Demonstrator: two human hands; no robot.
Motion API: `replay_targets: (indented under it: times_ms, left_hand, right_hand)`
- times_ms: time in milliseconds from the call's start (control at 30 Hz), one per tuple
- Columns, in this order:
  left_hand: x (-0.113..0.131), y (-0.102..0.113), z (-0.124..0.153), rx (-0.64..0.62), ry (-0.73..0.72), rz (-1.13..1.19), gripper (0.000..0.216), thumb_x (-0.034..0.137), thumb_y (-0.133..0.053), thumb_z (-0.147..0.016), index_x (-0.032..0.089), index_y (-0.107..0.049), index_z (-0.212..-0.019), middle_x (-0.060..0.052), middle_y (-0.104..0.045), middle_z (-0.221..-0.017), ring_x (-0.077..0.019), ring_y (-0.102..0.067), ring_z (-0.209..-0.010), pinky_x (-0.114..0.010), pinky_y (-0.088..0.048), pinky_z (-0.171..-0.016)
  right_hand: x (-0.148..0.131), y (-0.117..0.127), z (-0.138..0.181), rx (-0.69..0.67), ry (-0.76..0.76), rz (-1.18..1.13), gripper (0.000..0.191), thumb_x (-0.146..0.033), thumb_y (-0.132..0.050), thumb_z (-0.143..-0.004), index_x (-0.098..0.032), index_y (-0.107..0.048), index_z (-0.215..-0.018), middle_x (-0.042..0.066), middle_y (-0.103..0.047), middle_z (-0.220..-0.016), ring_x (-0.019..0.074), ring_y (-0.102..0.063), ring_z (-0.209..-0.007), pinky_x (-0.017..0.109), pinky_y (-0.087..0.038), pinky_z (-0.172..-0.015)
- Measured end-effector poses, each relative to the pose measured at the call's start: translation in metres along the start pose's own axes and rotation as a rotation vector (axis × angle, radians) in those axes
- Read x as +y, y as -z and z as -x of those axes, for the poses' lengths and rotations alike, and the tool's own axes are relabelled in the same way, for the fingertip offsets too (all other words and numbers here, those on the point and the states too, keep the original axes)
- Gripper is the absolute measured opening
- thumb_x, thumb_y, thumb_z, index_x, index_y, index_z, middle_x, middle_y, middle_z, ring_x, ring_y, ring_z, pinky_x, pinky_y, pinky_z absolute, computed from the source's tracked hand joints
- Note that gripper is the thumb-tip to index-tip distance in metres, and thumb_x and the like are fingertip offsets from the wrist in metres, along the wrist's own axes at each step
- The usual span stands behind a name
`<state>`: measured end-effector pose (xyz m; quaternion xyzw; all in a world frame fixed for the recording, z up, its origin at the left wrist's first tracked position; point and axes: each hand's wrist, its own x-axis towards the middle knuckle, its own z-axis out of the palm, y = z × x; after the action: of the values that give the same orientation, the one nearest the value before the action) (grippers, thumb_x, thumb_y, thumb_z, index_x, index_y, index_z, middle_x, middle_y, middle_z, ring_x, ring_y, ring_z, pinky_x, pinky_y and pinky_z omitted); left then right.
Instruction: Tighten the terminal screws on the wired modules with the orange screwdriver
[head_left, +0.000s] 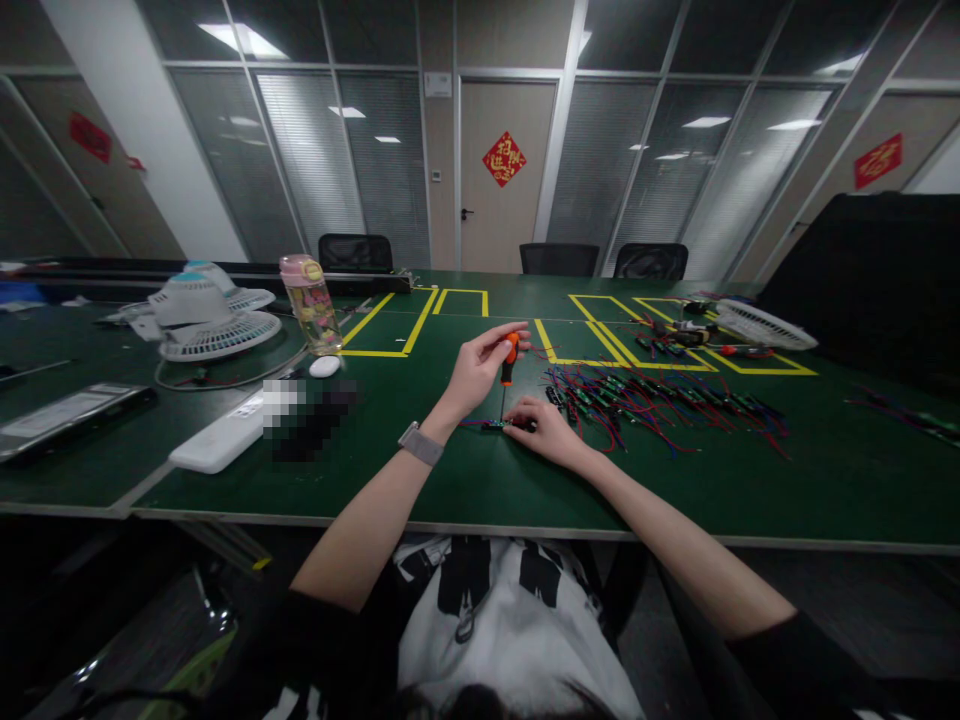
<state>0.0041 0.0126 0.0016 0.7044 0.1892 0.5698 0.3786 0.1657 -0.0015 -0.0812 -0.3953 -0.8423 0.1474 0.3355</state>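
Left grip (478,370) clamped on black-and-orange steel-shafted screwdriver (508,374); right grip (553,430) pinching slim green circuit board (493,426), likely light, stiff, fragile: I'd hold its edges.

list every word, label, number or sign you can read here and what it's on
"招财进宝": red diamond sign on the middle door
"福", apparently: red sign on the right
Too blurred or small to read: red sign on the left, white wall plate, white bar's label, flat device's label
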Motion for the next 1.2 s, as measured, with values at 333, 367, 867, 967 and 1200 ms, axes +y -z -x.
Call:
replay_targets:
  times_ms: [333, 367, 867, 967, 1200]
  left_hand:
    - [0.0013, 0.0007, 0.0037, 0.141, -0.129, -0.327, 0.019, 0.029, -0.056, -0.087, 0.021, -0.067, -0.100, -0.007, -0.060, -0.107, -0.0162, -0.058, -0.099, -0.028, -0.050, -0.083]
    - [0.0020, 0.0009, 0.0033, 0.111, -0.118, -0.292, 0.023, 0.029, -0.050, -0.090, 0.021, -0.067, -0.104, -0.008, -0.060, -0.111, -0.0172, -0.058, -0.104, -0.029, -0.050, -0.086]
    - [0.0021, 0.0024, 0.0021, 0.130, -0.104, -0.255, 0.020, 0.031, -0.058, -0.085, 0.020, -0.068, -0.098, -0.007, -0.061, -0.108, -0.0156, -0.060, -0.099, -0.028, -0.049, -0.084]
    - [0.0040, 0.0045, 0.0005, 0.024, -0.019, -0.060, 0.028, 0.030, -0.047, -0.091, 0.020, -0.064, -0.111, -0.009, -0.063, -0.116, -0.0175, -0.062, -0.102, -0.033, -0.050, -0.087]
    - [-0.0006, 0.0020, 0.0005, 0.204, 0.029, -0.084, 0.022, 0.030, -0.067, -0.077, 0.017, -0.068, -0.095, -0.004, -0.069, -0.090, -0.0119, -0.062, -0.074, -0.025, -0.052, -0.069]
  right_hand:
    - [-0.0007, -0.0001, -0.0003, 0.005, 0.003, 0.014, 0.010, -0.019, -0.064, -0.079, -0.015, -0.071, -0.085, 0.004, -0.059, -0.079, 0.0134, -0.057, -0.068, 0.026, -0.046, -0.065]
    - [-0.0009, -0.0001, -0.0003, 0.005, 0.003, 0.018, 0.010, -0.019, -0.064, -0.079, -0.015, -0.071, -0.085, 0.004, -0.059, -0.079, 0.0134, -0.057, -0.068, 0.026, -0.046, -0.065]
    - [-0.0027, 0.0016, -0.0003, -0.006, -0.008, 0.023, 0.010, -0.019, -0.064, -0.079, -0.015, -0.071, -0.085, 0.004, -0.059, -0.080, 0.0138, -0.057, -0.069, 0.026, -0.045, -0.065]
    - [-0.0026, 0.0012, -0.0003, -0.003, -0.008, 0.021, 0.010, -0.020, -0.064, -0.079, -0.015, -0.071, -0.085, 0.004, -0.059, -0.079, 0.0140, -0.057, -0.069, 0.026, -0.045, -0.065]
    - [-0.0001, 0.0001, 0.0001, 0.002, -0.001, 0.011, 0.010, -0.021, -0.064, -0.079, -0.016, -0.071, -0.084, 0.003, -0.059, -0.079, 0.0135, -0.057, -0.068, 0.026, -0.046, -0.065]
